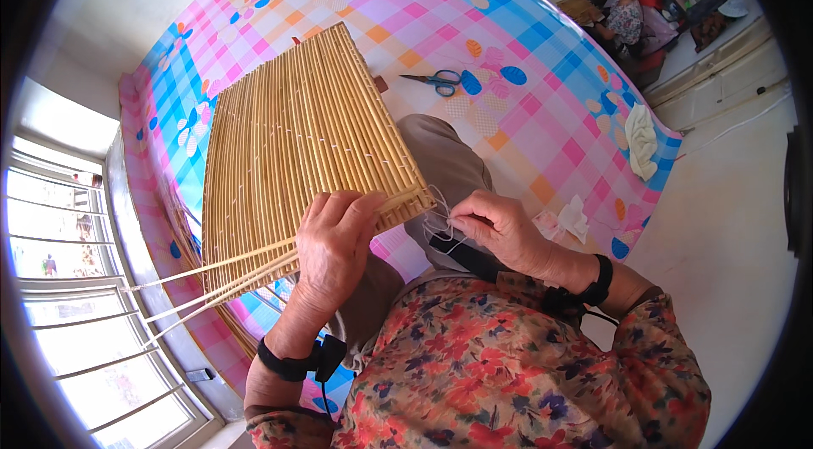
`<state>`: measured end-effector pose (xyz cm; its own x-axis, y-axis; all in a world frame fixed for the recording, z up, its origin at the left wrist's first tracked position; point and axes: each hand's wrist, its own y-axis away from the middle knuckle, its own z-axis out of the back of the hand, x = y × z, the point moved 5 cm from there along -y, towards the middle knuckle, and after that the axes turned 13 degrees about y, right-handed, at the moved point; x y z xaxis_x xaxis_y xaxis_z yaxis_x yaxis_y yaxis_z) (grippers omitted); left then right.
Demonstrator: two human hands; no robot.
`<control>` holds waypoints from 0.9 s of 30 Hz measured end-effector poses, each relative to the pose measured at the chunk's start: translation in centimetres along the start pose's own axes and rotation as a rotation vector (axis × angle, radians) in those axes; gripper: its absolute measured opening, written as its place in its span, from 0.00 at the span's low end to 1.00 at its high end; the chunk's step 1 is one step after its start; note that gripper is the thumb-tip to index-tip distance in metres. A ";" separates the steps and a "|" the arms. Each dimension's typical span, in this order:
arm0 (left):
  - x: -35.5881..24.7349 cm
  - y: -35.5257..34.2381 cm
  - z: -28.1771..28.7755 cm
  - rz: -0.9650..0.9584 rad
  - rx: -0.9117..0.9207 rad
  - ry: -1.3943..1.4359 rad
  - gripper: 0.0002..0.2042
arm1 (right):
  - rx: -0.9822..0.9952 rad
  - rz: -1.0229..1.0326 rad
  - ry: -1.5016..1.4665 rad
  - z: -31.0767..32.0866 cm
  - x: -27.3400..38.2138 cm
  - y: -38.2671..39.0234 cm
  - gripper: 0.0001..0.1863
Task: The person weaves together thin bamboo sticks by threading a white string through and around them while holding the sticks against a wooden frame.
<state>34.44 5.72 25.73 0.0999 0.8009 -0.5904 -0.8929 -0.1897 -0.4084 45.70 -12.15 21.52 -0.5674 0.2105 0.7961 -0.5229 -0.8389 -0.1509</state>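
Head-worn fisheye looks steeply down, close over the reed mat (296,144).

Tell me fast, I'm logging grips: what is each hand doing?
Left hand: closed over the edge of the woven straw-coloured reed mat.
Right hand: fingers pinched on a thin white thread.

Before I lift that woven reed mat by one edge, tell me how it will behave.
The reed mat probably stays stiff along its reeds but rolls or folds across them, being thread-bound. It looks light for its size. The loose reeds under the left hand may slip out.
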 end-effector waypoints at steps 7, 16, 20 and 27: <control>-0.7 0.2 0.3 -0.051 0.034 0.021 0.09 | 0.086 -0.050 -0.138 0.5 0.4 -0.9 0.05; -0.5 -0.1 0.4 0.012 0.096 0.029 0.08 | -0.028 0.053 -0.167 0.1 0.5 -1.2 0.05; -0.7 -0.2 0.5 -0.003 0.107 -0.028 0.07 | 0.139 -0.219 -0.359 -0.2 0.3 -1.3 0.04; -0.6 -0.7 0.4 0.018 0.173 -0.050 0.06 | -0.006 -0.073 -0.261 -0.1 0.3 -1.6 0.03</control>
<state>34.81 5.62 26.58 0.0653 0.8263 -0.5594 -0.9571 -0.1068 -0.2694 46.32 -10.72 21.96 -0.3454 0.1331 0.9290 -0.5606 -0.8231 -0.0905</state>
